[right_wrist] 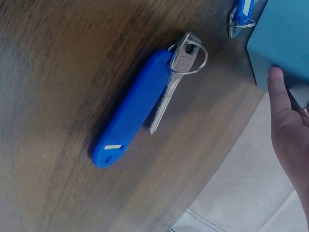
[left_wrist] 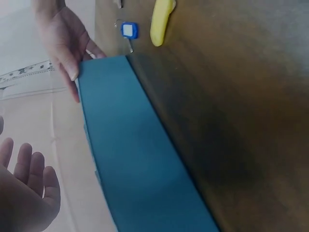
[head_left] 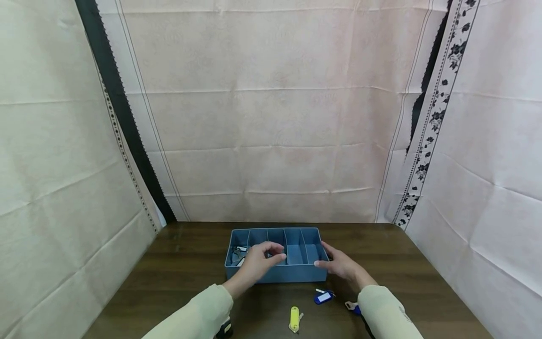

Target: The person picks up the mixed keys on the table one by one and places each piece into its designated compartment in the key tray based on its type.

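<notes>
A blue divided box (head_left: 292, 274) stands on the table, with keys and tags (head_left: 239, 254) in its left end compartment. My left hand (head_left: 260, 261) is above the box's front rim, its fingers loosely bent and nothing visible between them. At the right end, my right hand (head_left: 338, 266) holds the box by its front corner, thumb at the rim and fingers along the end wall. In front lie a yellow key tag (head_left: 294, 319) with a key and a blue key tag (head_left: 323, 296). Another blue tag with a key (right_wrist: 130, 111) is partly covered by my right sleeve in the head view.
The dark wooden table (head_left: 169, 282) reaches to pale cloth hangings (head_left: 271, 117) at the back and both sides. Several compartments of the box are parted by thin upright dividers. The loose key tags lie between the box and the table's near side.
</notes>
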